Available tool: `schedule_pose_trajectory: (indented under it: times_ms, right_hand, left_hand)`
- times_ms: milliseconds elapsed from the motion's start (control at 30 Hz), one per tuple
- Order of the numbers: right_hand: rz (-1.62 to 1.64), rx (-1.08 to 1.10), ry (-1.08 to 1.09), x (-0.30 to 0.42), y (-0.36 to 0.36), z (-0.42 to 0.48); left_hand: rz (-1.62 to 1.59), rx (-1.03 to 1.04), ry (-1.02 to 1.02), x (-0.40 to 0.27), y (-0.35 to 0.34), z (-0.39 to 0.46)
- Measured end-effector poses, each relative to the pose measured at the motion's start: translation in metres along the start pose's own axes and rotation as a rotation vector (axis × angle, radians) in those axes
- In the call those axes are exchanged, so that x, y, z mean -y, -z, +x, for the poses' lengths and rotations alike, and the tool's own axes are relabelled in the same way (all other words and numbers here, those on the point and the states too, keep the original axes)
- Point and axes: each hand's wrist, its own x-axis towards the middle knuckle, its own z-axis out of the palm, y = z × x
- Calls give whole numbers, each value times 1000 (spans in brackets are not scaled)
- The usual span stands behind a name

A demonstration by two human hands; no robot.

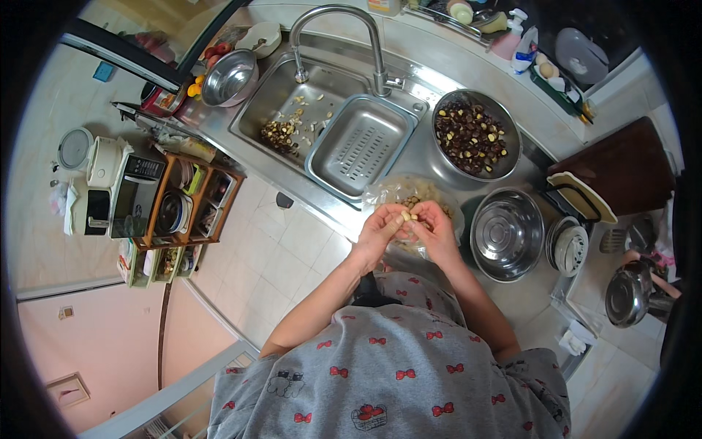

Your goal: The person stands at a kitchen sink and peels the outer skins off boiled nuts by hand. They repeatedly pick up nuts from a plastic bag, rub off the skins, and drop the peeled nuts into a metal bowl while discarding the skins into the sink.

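My left hand (382, 229) and my right hand (435, 228) meet over a clear plastic bag (384, 192), fingertips pinching small pale nut-like pieces (408, 215) between them. Whether these are whole or split I cannot tell. Brownish pieces (422, 203) lie in the bag just behind my fingers. Beyond it, a large steel bowl (515, 159) holds dark brown shells or nuts (471, 134) mixed with yellow pieces. In the left basin of the steel sink (274, 82) lies a heap of brown and yellow scraps (278, 136) with pale bits around it.
A perforated steel drain basket (362, 148) sits in the sink's right part, under the arched faucet (378, 49). A shiny steel bowl (507, 233) stands right of my hands, beside stacked strainers (570, 251). Another metal bowl (230, 78) is left of the sink.
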Motion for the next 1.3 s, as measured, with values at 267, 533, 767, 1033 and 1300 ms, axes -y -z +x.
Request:
schedule_pose_trajectory:
  times_ms: [267, 533, 767, 1033, 1300]
  right_hand:
    - [-518, -114, 238, 13, -9, -8]
    - [-727, -156, 414, 7, -10, -15]
    - [-145, -50, 42, -13, 4, -17]
    - [-266, 2, 143, -5, 8, -20]
    - [-522, -128, 271, 1, 5, -9]
  left_hand:
    - [-29, -70, -9, 1, -4, -6]
    - [-50, -124, 36, 11, -9, -9]
    - [130, -49, -58, 18, -3, -3]
    - [188, -8, 22, 11, -10, -1]
    - [-56, -108, 107, 17, -17, 3]
